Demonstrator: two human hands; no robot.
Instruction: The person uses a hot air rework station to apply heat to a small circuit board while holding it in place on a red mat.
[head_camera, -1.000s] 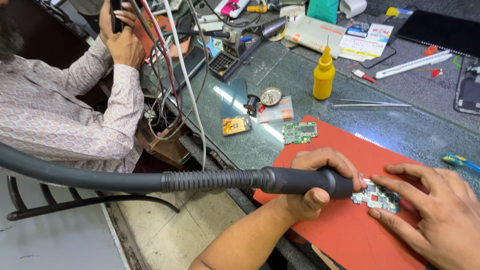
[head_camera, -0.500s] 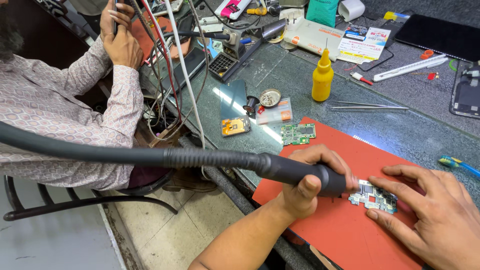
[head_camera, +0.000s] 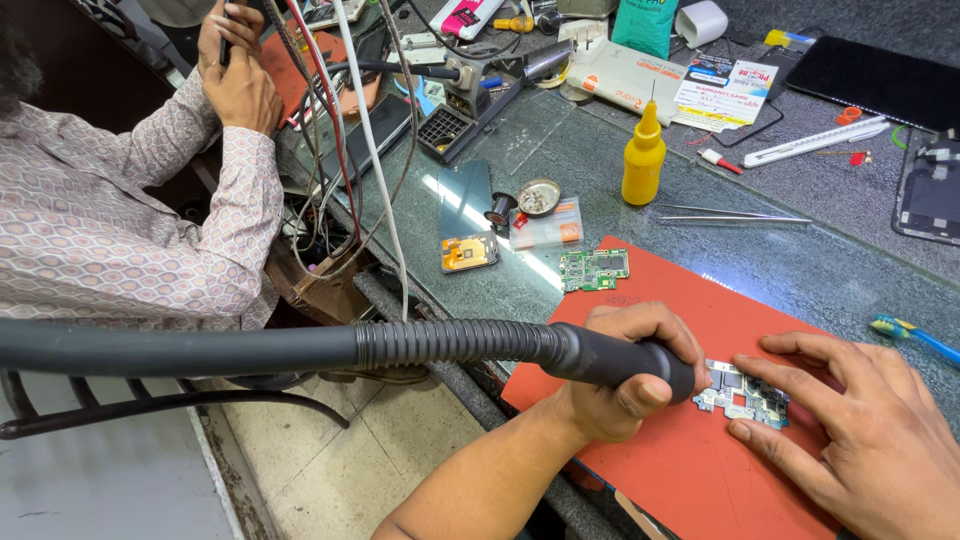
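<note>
Over the last second the left hand brings the hot-air wand lower and closer, so its tip now sits right at the circuit board on the red mat. Its fingers are wrapped tight around the wand. The right hand keeps the board pinned, fingers spread flat, which suggests heating is under way.

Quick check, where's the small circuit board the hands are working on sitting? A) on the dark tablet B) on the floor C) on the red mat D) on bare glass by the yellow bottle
C: the small circuit board lies on the red mat, pinned by the right hand, with the left hand bringing the black nozzle tool up to it.
</note>
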